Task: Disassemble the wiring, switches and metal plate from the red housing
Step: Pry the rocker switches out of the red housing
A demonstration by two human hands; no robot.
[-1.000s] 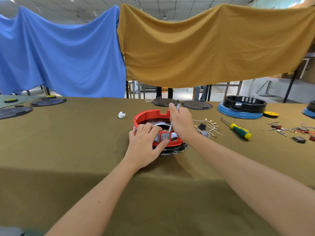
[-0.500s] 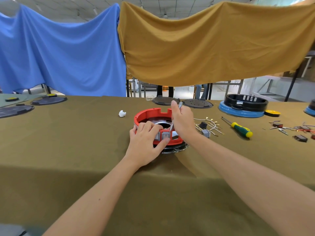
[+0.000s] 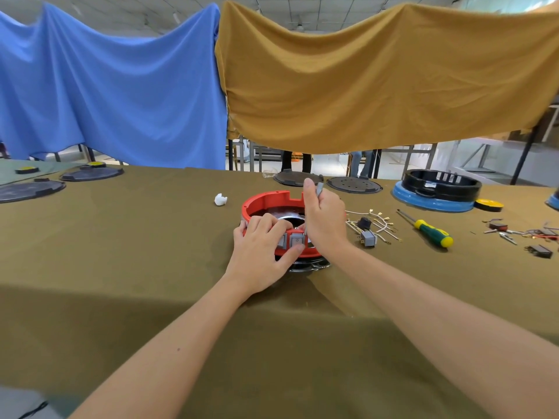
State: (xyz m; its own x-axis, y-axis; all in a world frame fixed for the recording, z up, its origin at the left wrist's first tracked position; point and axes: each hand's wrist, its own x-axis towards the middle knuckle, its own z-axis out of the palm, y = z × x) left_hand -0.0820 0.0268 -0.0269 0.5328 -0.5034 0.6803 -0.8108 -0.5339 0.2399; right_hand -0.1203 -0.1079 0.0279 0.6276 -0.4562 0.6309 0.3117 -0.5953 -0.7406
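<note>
No legible writing; left hand (image 3: 260, 261) fingers curl over the red housing (image 3: 272, 201) rim at its grey switches (image 3: 297, 240); right hand (image 3: 325, 219) grips a slim grey tool (image 3: 319, 189) inside it

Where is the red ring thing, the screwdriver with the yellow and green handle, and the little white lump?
red housing (image 3: 272, 199): head view, on its far red wall.
screwdriver (image 3: 433, 231): head view, on the green and yellow handle.
white lump (image 3: 220, 199): head view, on its middle.
</note>
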